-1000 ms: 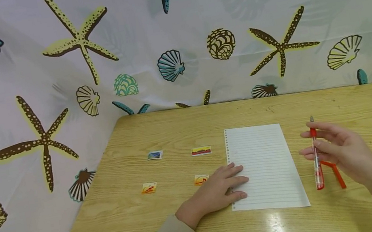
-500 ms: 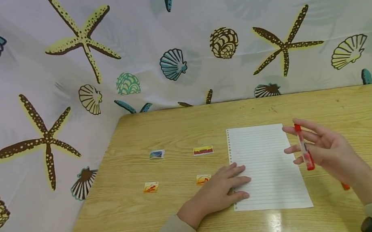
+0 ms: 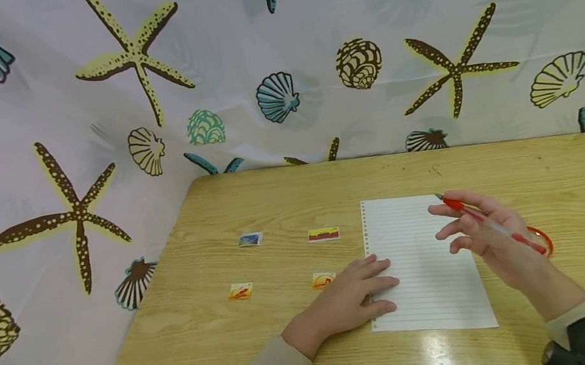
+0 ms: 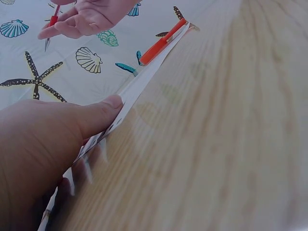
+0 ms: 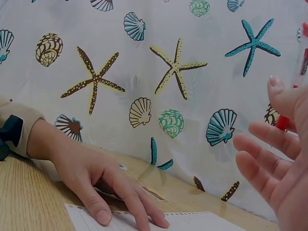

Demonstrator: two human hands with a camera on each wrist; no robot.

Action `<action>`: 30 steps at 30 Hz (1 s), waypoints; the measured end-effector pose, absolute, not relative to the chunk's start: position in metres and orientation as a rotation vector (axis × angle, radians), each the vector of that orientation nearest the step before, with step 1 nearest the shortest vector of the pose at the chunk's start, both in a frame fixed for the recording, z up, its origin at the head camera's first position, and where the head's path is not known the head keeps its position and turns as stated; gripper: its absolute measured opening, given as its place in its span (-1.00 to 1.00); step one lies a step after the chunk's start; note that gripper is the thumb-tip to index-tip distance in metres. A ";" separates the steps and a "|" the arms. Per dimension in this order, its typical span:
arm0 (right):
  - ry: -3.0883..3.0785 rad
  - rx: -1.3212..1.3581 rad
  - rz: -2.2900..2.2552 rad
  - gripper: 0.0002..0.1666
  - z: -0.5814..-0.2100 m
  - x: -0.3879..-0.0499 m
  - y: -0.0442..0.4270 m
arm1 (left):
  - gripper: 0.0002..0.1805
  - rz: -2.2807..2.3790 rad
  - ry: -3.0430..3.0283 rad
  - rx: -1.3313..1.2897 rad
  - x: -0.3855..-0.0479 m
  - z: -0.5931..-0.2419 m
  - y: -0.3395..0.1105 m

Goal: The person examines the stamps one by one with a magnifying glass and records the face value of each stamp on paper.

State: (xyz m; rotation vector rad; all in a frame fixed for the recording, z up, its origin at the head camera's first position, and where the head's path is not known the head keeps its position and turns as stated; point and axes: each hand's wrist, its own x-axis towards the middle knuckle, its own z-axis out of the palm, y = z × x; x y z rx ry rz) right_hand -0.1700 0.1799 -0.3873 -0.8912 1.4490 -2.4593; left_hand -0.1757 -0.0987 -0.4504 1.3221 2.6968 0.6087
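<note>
A lined sheet of paper (image 3: 426, 289), with holes punched along its left side, lies on the wooden table. My left hand (image 3: 347, 299) rests flat on its left edge, fingers spread. Above the right side of the paper, my right hand (image 3: 502, 254) holds a red pen (image 3: 453, 203) among its raised, loosely bent fingers. The pen slants across the hand, uncapped tip towards the upper left. Seen from the left wrist, the tip hangs well apart from the sheet. How the thumb meets the pen cannot be told.
Several small stamp-like pictures lie left of the paper, among them a blue one (image 3: 250, 239) and a red-yellow one (image 3: 324, 234). A red object (image 3: 547, 238) sits partly hidden behind my right hand. A shell-patterned cloth (image 3: 220, 26) hangs behind the table (image 3: 179, 337).
My right hand has moved left, over the paper's right side, and the pen has turned from near upright to a slant. The left hand has stayed on the sheet; the view has shifted slightly.
</note>
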 end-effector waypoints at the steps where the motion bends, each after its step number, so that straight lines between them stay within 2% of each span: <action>1: 1.440 -0.880 -2.466 -0.57 -0.389 -0.171 0.179 | -0.49 0.608 2.696 1.321 -0.176 -0.450 -0.099; 10: 1.588 -0.746 -2.495 -0.62 -0.402 -0.179 0.169 | -0.50 0.604 2.698 1.339 -0.176 -0.451 -0.098; 17: 1.837 -0.502 -2.363 -0.41 -0.414 -0.189 0.157 | -0.48 0.611 2.678 1.330 -0.178 -0.451 -0.099; 21: 1.963 -0.348 -2.260 -0.36 -0.422 -0.196 0.149 | -0.47 0.612 2.674 1.329 -0.177 -0.450 -0.099; 30: 2.196 -0.114 -2.152 -0.53 -0.436 -0.209 0.134 | -0.49 0.594 2.692 1.318 -0.175 -0.448 -0.098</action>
